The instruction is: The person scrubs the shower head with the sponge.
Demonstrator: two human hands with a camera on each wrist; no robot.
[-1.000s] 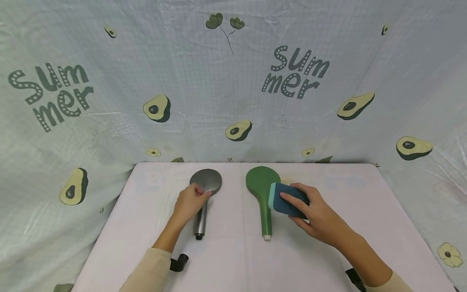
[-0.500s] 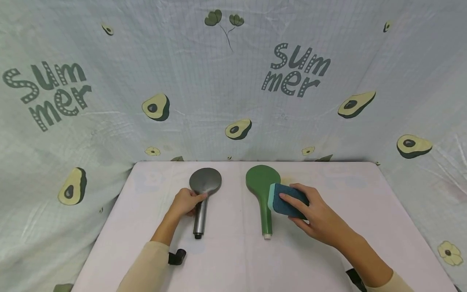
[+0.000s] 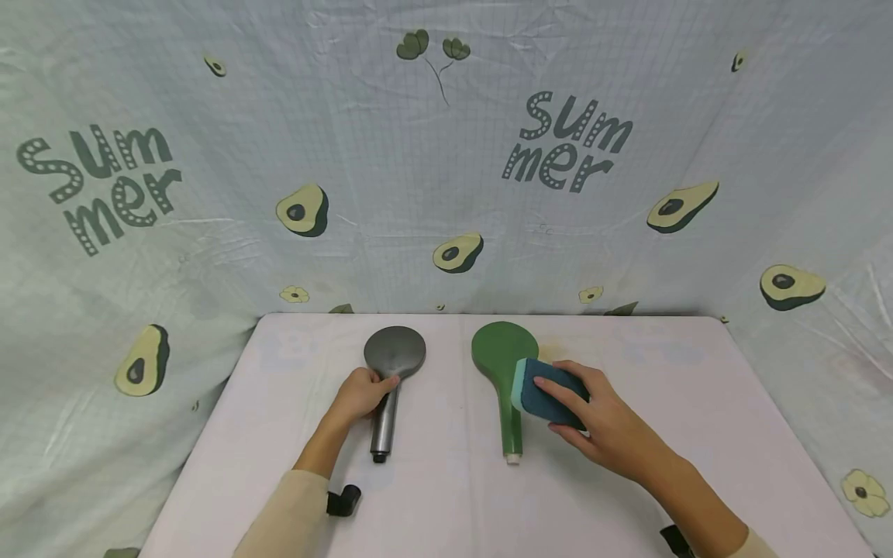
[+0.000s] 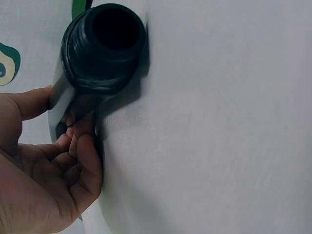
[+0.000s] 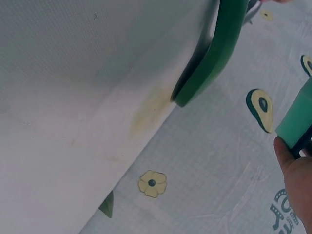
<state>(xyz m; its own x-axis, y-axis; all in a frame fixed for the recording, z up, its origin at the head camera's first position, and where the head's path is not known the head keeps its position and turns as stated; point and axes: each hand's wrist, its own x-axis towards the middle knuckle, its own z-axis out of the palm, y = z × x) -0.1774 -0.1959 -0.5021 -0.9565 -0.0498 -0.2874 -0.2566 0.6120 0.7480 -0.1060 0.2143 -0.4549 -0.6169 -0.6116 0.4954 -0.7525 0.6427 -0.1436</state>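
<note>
A grey shower head (image 3: 394, 350) lies on the table, its round disc toward the back and its handle toward me. My left hand (image 3: 359, 397) grips it at the neck, thumb on top. In the left wrist view the black threaded handle end (image 4: 105, 53) faces the camera, and curled fingers (image 4: 87, 163) reach beneath the handle. To the right lies a green shower head (image 3: 504, 350) with a white-tipped handle. Over its right side my right hand (image 3: 603, 426) holds a dark blue sponge (image 3: 554, 394) with a pale green layer; whether the sponge touches it I cannot tell.
The pale pink table (image 3: 446, 504) ends at a back edge against a hanging cloth (image 3: 377, 155) printed with avocados and "summer". A yellowish stain (image 5: 146, 114) marks the tabletop beside the green shower head. Black wrist-camera parts (image 3: 343, 501) sit by the left sleeve.
My left hand has come down from over the grey disc to its neck and closed round it. My right hand and sponge have barely shifted. The head view has tilted slightly.
</note>
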